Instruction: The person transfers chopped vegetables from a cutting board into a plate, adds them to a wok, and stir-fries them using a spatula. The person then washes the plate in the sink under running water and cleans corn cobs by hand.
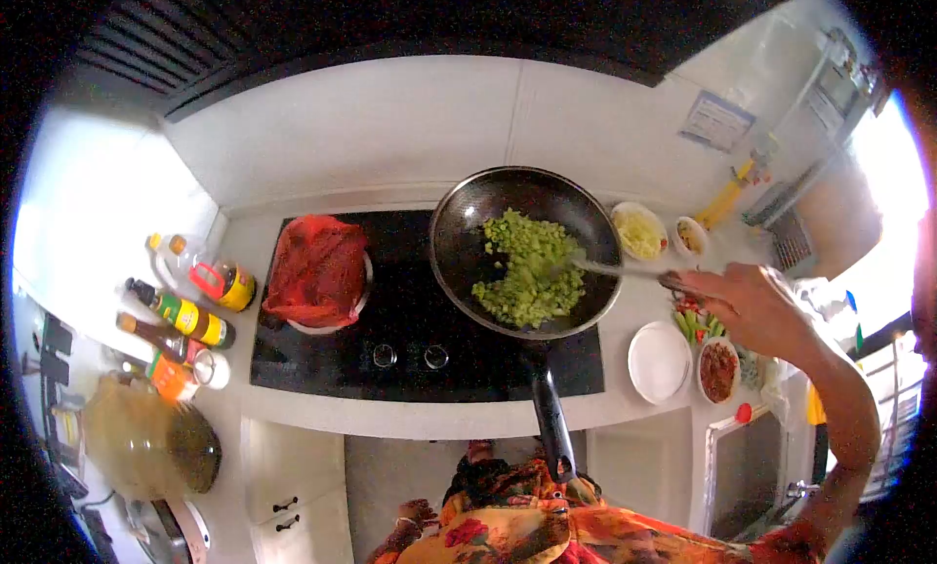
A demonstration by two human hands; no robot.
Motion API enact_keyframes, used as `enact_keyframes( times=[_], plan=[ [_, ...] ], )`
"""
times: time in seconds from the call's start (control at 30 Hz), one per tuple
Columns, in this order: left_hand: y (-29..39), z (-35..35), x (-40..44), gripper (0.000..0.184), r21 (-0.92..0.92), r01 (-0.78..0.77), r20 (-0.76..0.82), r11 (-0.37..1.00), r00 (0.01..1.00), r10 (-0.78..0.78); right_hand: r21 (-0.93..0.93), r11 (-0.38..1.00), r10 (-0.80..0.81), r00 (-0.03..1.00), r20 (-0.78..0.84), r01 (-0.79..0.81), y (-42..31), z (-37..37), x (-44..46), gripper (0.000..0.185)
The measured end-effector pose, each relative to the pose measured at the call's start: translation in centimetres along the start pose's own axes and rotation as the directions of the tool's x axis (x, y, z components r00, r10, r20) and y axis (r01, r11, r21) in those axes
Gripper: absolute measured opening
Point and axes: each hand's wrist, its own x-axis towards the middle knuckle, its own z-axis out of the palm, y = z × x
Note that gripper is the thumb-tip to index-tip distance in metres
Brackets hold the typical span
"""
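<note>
My right hand [737,299] is closed round the handle of a spatula [625,270], which reaches left into a dark wok [456,271]. The spatula's head is hidden among chopped green vegetables [532,261] spread over the wok's middle and right. The wok sits on the right side of a black glass hob [400,301], its long handle [552,418] pointing toward my body. Down by my side, well below the counter edge, hangs my left hand [418,512], its fingers loosely apart with nothing visible in them.
A red plastic bag [317,269] covers a pot on the hob's left. Bottles [200,320] and a large jar [151,437] line the left counter. At right are a bowl of pale shreds [639,232], a white plate [658,363], a bowl of reddish-brown food [719,371] and a sink [747,466].
</note>
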Motion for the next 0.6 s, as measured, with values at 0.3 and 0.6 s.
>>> enact_keyframes(
  times=[0.3,0.6],
  plan=[
    [8.1,2.9,-2.1,0.024,0.289,-0.08,-0.088,0.954,0.99,0.11,-0.317,0.947,0.035,0.997,-0.076,-0.057,-6.0,7.4,10.2,0.062],
    [23.1,9.2,-3.5,0.023,0.696,-0.081,0.012,0.714,0.995,0.101,0.312,0.918,-0.192,0.962,-0.194,0.246,-19.3,9.4,14.1,0.075]
  ],
)
